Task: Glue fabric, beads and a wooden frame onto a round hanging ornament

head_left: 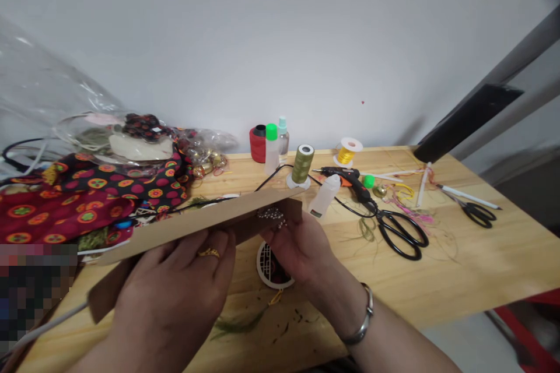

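Observation:
A folded brown cardboard sheet (205, 222) is held tilted above the wooden table (476, 256). My left hand (175, 285), wearing a gold ring, grips its lower left part with fingers wrapped round. My right hand (297, 245), with a silver bangle on the wrist, holds the sheet's right end, and its fingers pinch a small cluster of silver beads (272, 214) against the fold. Under my hands lies a round white piece with dark red filling (271, 268), partly hidden.
Red patterned fabric (65, 198) and a clear plastic bag (109, 134) lie at the left. Thread spools (303, 163), small bottles (272, 148), a black glue gun (350, 178) with its cord, black scissors (400, 233), smaller scissors (476, 211) and loose threads are spread over the back right.

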`<act>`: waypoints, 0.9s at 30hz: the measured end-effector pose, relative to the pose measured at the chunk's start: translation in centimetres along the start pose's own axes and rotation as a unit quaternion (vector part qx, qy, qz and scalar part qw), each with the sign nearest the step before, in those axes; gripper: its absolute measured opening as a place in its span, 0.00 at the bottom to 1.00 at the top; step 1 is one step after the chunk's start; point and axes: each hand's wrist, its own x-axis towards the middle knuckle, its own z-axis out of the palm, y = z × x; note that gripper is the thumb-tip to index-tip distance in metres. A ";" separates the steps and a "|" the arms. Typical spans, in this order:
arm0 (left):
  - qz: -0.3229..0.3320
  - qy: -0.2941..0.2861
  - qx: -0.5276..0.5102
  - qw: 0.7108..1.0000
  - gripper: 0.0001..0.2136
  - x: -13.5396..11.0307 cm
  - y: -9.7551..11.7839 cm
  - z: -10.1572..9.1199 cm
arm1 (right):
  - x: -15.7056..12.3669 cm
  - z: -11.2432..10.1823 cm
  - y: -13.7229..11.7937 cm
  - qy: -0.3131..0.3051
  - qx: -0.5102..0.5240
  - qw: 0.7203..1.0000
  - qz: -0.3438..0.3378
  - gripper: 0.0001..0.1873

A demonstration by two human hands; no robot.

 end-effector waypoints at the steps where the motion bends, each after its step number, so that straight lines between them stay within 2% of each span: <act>1: -0.009 0.004 -0.001 1.000 0.21 0.1 0.0 0.0 | 0.0 0.0 0.0 0.000 -0.001 1.000 -0.001 0.13; 11: 0.014 0.033 -0.002 0.999 0.20 0.2 0.1 0.3 | 0.1 0.0 -0.1 0.005 0.036 0.999 0.007 0.16; 15: 0.015 0.026 -0.006 1.000 0.21 -0.2 0.1 0.0 | -0.3 0.0 -0.1 -0.011 0.030 0.999 0.001 0.15; 19: 0.022 0.044 0.003 0.999 0.21 -0.5 0.0 -0.2 | -0.7 0.3 -0.2 -0.039 0.026 0.999 -0.009 0.13; 27: 0.017 0.035 -0.006 0.999 0.19 -0.1 0.2 0.7 | 0.1 0.2 -0.1 -0.014 0.037 0.999 0.000 0.16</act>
